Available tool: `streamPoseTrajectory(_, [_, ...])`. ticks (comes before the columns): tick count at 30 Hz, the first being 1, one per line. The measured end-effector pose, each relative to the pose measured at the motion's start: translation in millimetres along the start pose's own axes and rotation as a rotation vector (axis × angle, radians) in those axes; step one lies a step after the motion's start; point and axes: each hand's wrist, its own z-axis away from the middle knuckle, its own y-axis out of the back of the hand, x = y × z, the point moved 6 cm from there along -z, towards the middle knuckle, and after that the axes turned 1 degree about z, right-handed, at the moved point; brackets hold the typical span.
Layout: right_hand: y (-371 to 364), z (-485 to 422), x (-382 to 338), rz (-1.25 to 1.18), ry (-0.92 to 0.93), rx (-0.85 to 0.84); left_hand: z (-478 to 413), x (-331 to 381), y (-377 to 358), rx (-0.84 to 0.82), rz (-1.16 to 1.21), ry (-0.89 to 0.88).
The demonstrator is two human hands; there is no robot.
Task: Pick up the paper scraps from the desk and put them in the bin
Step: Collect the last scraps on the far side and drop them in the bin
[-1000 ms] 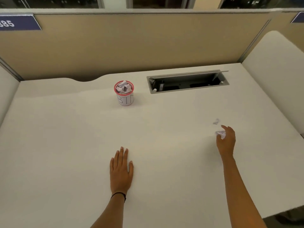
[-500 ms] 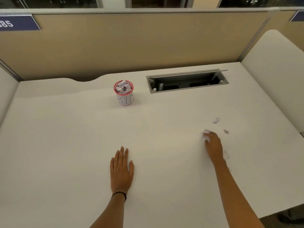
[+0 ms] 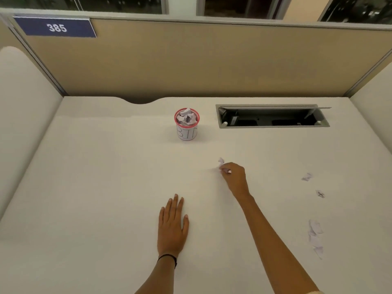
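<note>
My right hand (image 3: 234,178) pinches a crumpled paper scrap (image 3: 221,162) at its fingertips, above the middle of the white desk (image 3: 106,177). The small bin (image 3: 187,124), a white cup with a red rim, stands farther back and to the left, stuffed with crumpled paper. My left hand (image 3: 172,224) lies flat on the desk, fingers straight, holding nothing. More scraps lie on the right side: one (image 3: 307,176), a darker one (image 3: 320,194), and a larger crumpled piece (image 3: 315,236) near the front.
An open cable tray (image 3: 272,116) is sunk into the desk behind and right of the bin. Tan partition walls (image 3: 191,60) close off the back. White side panels (image 3: 23,115) flank the desk on both sides.
My right hand lifted a scrap from the right side of the desk and carried it left and back toward the bin. My left hand stayed flat in place.
</note>
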Motion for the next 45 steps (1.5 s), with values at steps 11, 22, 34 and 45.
streamPoseTrajectory(11, [-43.0, -128.8, -127.9, 0.062, 0.162, -0.091, -0.4, -0.3, 0.5, -0.010, -0.017, 0.001])
streamPoseTrajectory(22, [-52.0, -138.5, -139.8, 0.005, 0.214, -0.209, -0.9, -2.2, -1.3, -0.018, -0.005, 0.005])
streamPoseTrajectory(34, [-29.7, -133.8, -104.4, 0.015, 0.254, -0.243, -1.0, -0.2, 0.2, 0.000, -0.035, -0.003])
streamPoseTrajectory(45, [123.5, -70.1, 91.7, 0.482, -0.129, 0.147, -1.4, 1.0, 0.4, 0.000, -0.040, -0.001])
